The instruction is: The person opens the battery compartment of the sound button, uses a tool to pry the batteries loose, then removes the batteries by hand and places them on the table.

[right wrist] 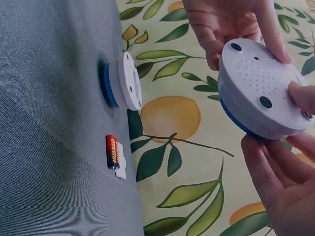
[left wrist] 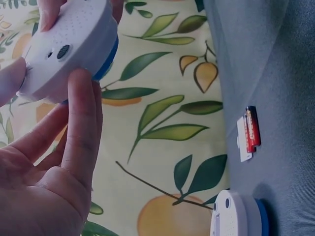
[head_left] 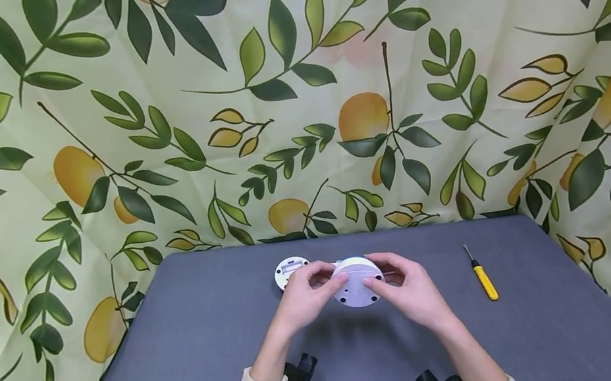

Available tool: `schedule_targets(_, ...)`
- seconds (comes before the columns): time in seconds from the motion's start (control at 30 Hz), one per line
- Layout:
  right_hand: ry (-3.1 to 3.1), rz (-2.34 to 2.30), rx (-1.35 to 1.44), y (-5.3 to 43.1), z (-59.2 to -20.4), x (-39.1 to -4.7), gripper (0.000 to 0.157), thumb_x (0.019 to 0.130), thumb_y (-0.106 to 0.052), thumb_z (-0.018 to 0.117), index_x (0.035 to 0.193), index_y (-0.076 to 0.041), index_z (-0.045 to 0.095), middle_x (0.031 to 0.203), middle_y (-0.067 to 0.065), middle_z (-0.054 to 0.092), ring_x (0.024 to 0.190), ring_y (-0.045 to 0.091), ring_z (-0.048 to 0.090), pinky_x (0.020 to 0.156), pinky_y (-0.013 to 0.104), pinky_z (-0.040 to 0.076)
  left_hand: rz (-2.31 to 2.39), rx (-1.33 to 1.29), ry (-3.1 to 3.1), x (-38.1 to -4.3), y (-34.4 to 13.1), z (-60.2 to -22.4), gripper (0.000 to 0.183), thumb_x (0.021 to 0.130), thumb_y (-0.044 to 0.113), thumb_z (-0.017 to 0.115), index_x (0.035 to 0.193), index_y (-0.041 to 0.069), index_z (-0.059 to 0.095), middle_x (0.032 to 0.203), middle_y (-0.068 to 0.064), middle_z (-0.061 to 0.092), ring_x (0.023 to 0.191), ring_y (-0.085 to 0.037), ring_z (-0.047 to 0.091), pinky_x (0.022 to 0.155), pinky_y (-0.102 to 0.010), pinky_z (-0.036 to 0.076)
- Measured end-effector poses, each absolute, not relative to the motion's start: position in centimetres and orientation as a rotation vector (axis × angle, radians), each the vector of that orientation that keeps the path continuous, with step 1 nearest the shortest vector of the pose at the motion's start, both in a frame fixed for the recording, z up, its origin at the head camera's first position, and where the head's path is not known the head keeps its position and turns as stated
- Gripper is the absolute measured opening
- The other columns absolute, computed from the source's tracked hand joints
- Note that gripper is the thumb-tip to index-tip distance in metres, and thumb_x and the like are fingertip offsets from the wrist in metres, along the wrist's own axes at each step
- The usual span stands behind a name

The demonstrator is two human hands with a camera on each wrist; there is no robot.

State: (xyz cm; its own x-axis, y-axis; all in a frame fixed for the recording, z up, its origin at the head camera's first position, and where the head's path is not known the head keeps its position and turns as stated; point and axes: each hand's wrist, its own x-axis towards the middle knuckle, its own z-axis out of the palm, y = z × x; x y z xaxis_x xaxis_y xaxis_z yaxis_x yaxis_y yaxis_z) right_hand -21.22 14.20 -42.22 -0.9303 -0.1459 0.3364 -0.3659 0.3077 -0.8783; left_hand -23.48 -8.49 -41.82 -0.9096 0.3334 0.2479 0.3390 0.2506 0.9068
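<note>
1. Capital letters run lengthwise along a red-and-black battery lying on the gray tabletop, beyond the left hand and right hand; seen from the right wrist, they appear to read "HUABAO," though the opening letters are soft enough to leave the spelling uncertain.

2. From the left wrist, lettering shows along the red side of a battery at the same spot beyond the hands, too blurred to spell out.

3. Seen from the head, with both hands around a round white device, the battery lettering cannot be made out.
</note>
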Motion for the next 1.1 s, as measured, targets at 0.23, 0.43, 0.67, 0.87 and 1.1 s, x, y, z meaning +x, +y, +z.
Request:
schedule_targets(0.23,-2.372,1.713,0.442,14.3,-42.3,-21.1,0.036,0.089,-0.019,0.080,0.121,-0.006,0.070,0.107,0.007,0.070,0.091,0.019,0.067,0.078,0.026,0.056,-1.807,-0.686,-2.476,-23.3,-8.5,-42.0,0.030,0.096,0.024,0.072,0.118,0.004,0.069,0.100,-0.004,0.070,0.084,-0.015,0.067,0.075,-0.030,0.056)
schedule_targets(0.43,-2.369,1.771,0.361,14.6,-42.1,-21.3,0.035,0.089,-0.018,0.080,0.120,-0.003,0.070,0.106,0.010,0.071,0.088,0.022,0.068,0.076,0.028,0.056,-1.778,-0.764,-2.405,-23.4,-8.3,-41.8,0.037,0.096,0.019,0.072,0.128,0.003,0.064,0.113,-0.006,0.066,0.102,-0.021,0.063,0.089,-0.038,0.054)
schedule_targets(0.67,-2.358,1.907,0.228,14.4,-42.0,-21.4,0.033,0.092,-0.020,0.077,0.117,0.002,0.070,0.100,0.013,0.070,0.084,0.019,0.067,0.076,0.028,0.055,-1.764,-0.942,-2.376,-23.0,-8.4,-41.5,0.058,0.092,0.015,0.075,0.143,0.004,0.051,0.129,-0.007,0.058,0.116,-0.026,0.056,0.097,-0.049,0.050)
schedule_targets(0.87,-2.329,2.044,0.112,14.0,-41.8,-21.4,0.035,0.094,-0.022,0.074,0.116,0.005,0.068,0.091,0.012,0.070,0.077,0.018,0.066,0.072,0.031,0.057,-1.705,-1.021,-2.449,-23.0,-8.3,-42.0,0.083,0.083,0.024,0.084,0.153,0.013,0.040,0.141,0.000,0.050,0.120,-0.018,0.053,0.104,-0.044,0.046)
schedule_targets(1.1,-2.307,2.181,0.116,13.4,-41.7,-21.2,0.038,0.097,-0.020,0.071,0.123,0.005,0.061,0.095,0.014,0.070,0.078,0.024,0.071,0.076,0.033,0.059,-1.729,-0.951,-2.539,-22.7,-7.9,-42.1,0.104,0.078,0.029,0.090,0.159,0.024,0.026,0.152,0.002,0.040,0.128,-0.015,0.049,0.109,-0.038,0.039)
